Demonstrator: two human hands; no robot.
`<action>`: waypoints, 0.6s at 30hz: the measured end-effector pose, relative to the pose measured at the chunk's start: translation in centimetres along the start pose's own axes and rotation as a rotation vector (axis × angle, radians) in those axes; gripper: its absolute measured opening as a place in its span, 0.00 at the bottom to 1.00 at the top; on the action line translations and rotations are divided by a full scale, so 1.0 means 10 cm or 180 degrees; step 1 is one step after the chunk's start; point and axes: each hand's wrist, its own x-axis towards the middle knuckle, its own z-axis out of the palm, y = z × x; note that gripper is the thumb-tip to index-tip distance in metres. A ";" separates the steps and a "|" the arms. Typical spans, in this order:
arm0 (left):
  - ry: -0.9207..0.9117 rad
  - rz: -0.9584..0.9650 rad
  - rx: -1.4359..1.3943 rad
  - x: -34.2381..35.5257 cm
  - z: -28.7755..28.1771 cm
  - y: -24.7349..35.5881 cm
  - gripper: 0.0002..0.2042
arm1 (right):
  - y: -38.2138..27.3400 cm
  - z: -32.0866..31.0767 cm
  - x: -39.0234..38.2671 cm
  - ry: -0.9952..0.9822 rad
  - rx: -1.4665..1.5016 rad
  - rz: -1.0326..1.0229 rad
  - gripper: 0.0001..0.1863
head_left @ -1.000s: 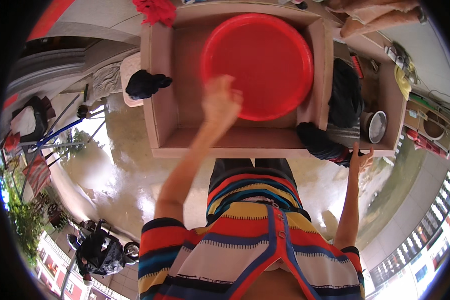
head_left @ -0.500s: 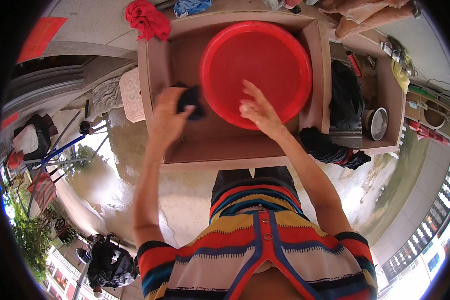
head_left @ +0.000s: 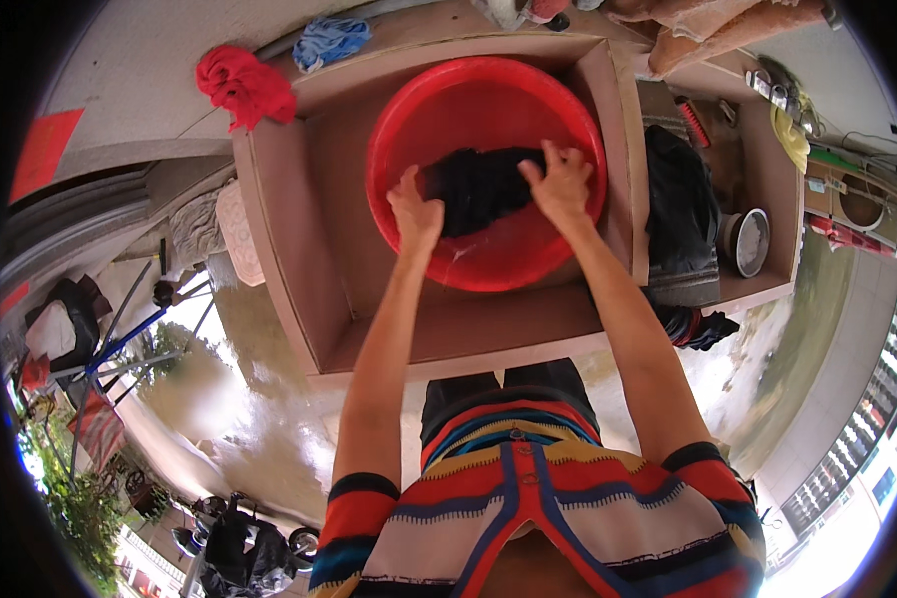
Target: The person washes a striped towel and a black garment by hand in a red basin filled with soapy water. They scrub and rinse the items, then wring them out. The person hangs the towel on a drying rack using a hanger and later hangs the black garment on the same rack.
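A red basin (head_left: 488, 267) with water sits in a tiled brown trough (head_left: 279, 229). A dark cloth (head_left: 478, 194) lies in the basin with some water trickling beside it. My left hand (head_left: 414, 207) is at the cloth's left end, fingers loosely bent and apart. My right hand (head_left: 558, 184) is at the right end, fingers spread at its edge. Another dark cloth with red bands (head_left: 698, 324) hangs over the trough's front right corner, partly behind my right arm.
A red cloth (head_left: 244, 85) and blue cloth (head_left: 329, 45) lie behind the trough. The right compartment holds a black item (head_left: 678, 199), red brush (head_left: 698, 125) and metal pot (head_left: 749, 242). A pink tray (head_left: 237, 229) stands left. A loaded scooter (head_left: 244, 548) is behind me.
The dark cloth from the left has been moved rightward and now lies in the basin. Both hands are now inside the basin at its ends. The view has shifted slightly.
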 end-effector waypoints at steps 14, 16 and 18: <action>-0.0316 -0.1504 -0.1805 -0.11 0.78 0.03 0.28 | -0.32 0.82 0.08 -0.0878 0.2393 0.1044 0.21; -0.1429 -0.2744 -0.4345 0.04 0.58 0.27 0.24 | -0.38 0.61 0.06 -0.1866 0.4846 0.1613 0.19; -0.2247 -0.1853 -0.5891 0.14 0.59 -0.22 0.22 | -0.68 0.29 -0.30 -0.1991 0.4845 0.1154 0.16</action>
